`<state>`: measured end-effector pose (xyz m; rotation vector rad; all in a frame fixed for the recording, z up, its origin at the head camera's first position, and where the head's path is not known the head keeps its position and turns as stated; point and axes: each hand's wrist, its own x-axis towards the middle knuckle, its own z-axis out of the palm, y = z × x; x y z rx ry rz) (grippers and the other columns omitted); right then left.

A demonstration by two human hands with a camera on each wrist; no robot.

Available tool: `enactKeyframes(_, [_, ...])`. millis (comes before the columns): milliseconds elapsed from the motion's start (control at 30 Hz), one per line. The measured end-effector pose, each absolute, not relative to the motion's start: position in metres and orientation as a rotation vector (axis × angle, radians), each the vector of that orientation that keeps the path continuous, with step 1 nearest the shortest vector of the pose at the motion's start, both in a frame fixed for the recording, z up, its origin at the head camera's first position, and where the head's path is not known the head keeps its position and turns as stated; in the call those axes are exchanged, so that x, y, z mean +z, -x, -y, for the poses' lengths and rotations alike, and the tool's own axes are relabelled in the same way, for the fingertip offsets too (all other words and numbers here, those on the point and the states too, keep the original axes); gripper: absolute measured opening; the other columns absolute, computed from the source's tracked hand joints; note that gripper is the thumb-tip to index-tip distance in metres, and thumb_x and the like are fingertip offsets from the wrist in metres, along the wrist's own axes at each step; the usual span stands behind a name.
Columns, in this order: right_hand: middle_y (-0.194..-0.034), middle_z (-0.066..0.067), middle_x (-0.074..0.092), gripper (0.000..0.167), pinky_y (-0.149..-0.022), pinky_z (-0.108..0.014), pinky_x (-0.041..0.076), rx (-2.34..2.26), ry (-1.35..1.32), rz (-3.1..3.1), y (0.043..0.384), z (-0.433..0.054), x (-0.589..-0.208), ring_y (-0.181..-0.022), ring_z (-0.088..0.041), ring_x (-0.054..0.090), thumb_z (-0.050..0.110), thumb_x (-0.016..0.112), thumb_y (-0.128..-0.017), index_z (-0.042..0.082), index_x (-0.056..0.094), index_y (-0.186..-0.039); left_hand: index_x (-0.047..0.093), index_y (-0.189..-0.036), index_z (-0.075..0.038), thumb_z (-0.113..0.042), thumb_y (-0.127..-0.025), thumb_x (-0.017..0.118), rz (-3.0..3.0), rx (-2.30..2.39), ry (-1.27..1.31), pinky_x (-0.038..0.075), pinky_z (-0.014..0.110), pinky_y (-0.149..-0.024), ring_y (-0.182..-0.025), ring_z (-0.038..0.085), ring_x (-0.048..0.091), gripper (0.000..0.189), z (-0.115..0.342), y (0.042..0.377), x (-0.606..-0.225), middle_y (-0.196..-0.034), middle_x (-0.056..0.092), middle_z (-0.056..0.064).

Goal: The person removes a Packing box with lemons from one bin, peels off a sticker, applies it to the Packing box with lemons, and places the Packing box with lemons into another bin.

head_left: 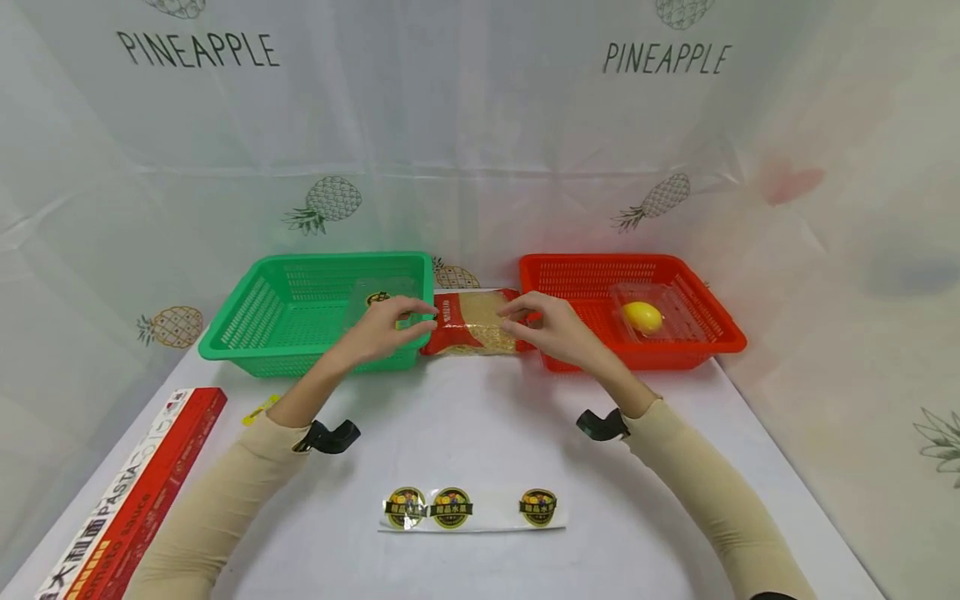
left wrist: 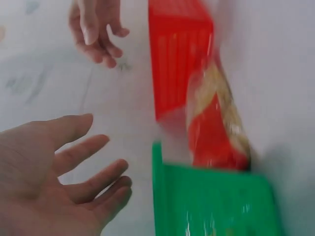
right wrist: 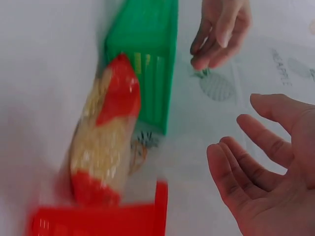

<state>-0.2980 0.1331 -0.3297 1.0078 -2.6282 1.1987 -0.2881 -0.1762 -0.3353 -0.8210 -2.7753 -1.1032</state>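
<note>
A pineapple-printed sheet point(head_left: 480, 108) fills the background, cut off at the top, above a white table point(head_left: 465, 433) whose near edge falls out of frame; on it, the green basket point(head_left: 307, 321) and red basket point(head_left: 637, 358) are each partly hidden by a hand, the red PASTA box point(head_left: 138, 492) runs off the bottom left, and the red-and-clear bag point(head_left: 468, 321) lies between the baskets, its contents hard to identify; the left hand point(head_left: 381, 327) and right hand point(head_left: 553, 325) hang before it, fingers parted, holding nothing; nearer lies a sticker strip point(head_left: 495, 510), while a yellow fruit point(head_left: 643, 317) sits in the red basket's clear container point(head_left: 681, 321), and a small yellow item point(head_left: 258, 412), half covered by the left forearm, stays unreadable
</note>
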Motion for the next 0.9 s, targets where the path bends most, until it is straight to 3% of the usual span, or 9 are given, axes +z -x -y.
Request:
enactKeyframes(200, [-0.112, -0.002, 0.069, 0.028, -0.082, -0.027, 0.058, 1.107, -0.861, 2.649, 0.293, -0.191, -0.327, -0.103, -0.017, 0.063, 0.025, 0.072, -0.091, 0.013, 0.069, -0.116, 0.069, -0.119, -0.009, -0.023, -0.095, 0.064, 2.678, -1.142, 0.941, 0.05, 0.045, -0.099, -0.115, 0.025, 0.06, 0.028, 0.131, 0.293, -0.34, -0.119, 0.068, 0.008])
enactKeyframes(433, [-0.113, -0.004, 0.07, 0.028, -0.077, -0.013, 0.051, 0.984, -0.628, 2.649, 0.296, -0.248, -0.327, -0.097, -0.021, 0.066, 0.026, 0.071, -0.091, 0.013, 0.07, -0.115, 0.071, -0.113, -0.011, -0.021, -0.096, 0.065, 2.569, -1.319, 1.106, 0.055, 0.031, -0.092, -0.103, 0.016, 0.065, 0.021, 0.083, 0.305, -0.342, -0.112, 0.069, 0.003])
enactKeyframes(567, [-0.118, -0.007, 0.068, 0.03, -0.072, -0.012, 0.051, 0.996, -0.512, 2.667, 0.301, -0.276, -0.33, -0.098, -0.026, 0.065, 0.032, 0.068, -0.092, 0.014, 0.07, -0.115, 0.071, -0.111, -0.011, -0.022, -0.096, 0.064, 2.551, -1.421, 1.151, 0.054, 0.024, -0.091, -0.099, 0.011, 0.064, 0.02, 0.055, 0.309, -0.343, -0.106, 0.069, 0.0])
enactKeyframes(900, [-0.125, -0.015, 0.063, 0.049, -0.071, -0.015, 0.05, 0.997, -0.308, 2.809, 0.311, -0.326, -0.338, -0.109, -0.036, 0.062, 0.047, 0.063, -0.093, 0.011, 0.064, -0.125, 0.068, -0.117, -0.018, -0.031, -0.096, 0.063, 2.624, -1.416, 1.224, 0.052, 0.02, -0.089, -0.1, 0.005, 0.063, 0.026, -0.007, 0.325, -0.347, -0.111, 0.07, -0.006])
